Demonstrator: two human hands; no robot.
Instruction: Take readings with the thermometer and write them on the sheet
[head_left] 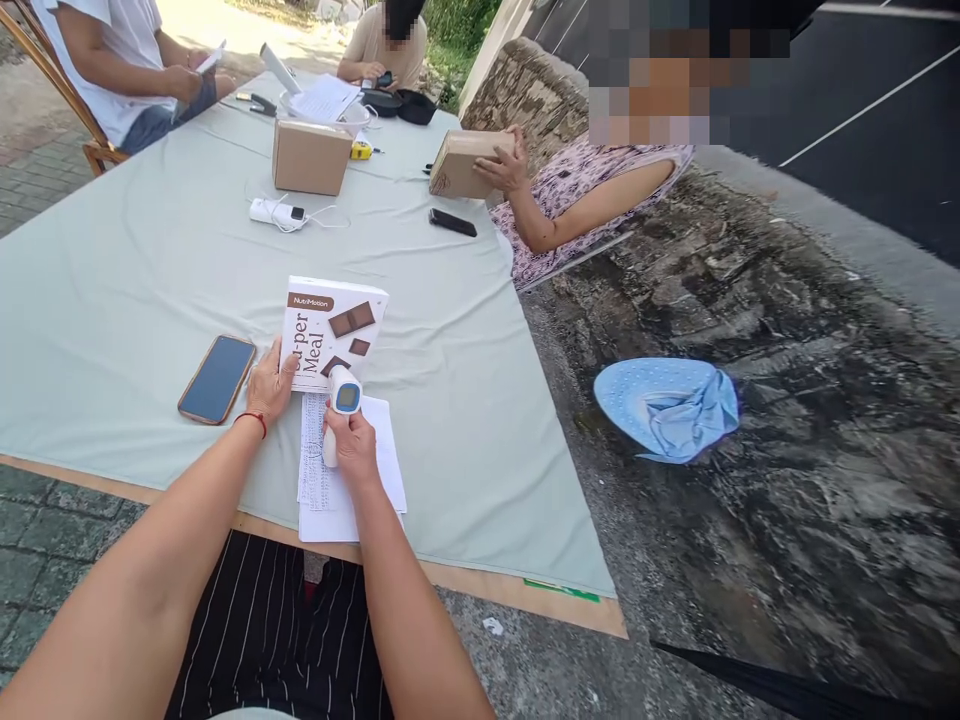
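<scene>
My left hand [270, 378] grips the lower left side of a white box [315, 300] printed "NutriMotion Su-per Meal" with brown chocolate pieces. The box stands upright on the cloth. In my right hand [352, 440] is a white infrared thermometer [346, 390], its small screen facing me and its head up against the box's lower right. My fingers wrap round its handle. Beneath my right hand lie printed sheets of paper [386, 450]. Left of my left hand a smartphone [217, 378] lies face up.
Farther up the cloth-covered table [480, 480] stand a cardboard box [309, 157], a white device with a cable [277, 214] and a black phone [452, 222]. At the right, a person holds another cardboard box [469, 163]. Two more people sit at the far end. A blue hat [671, 408] lies on the stone ledge.
</scene>
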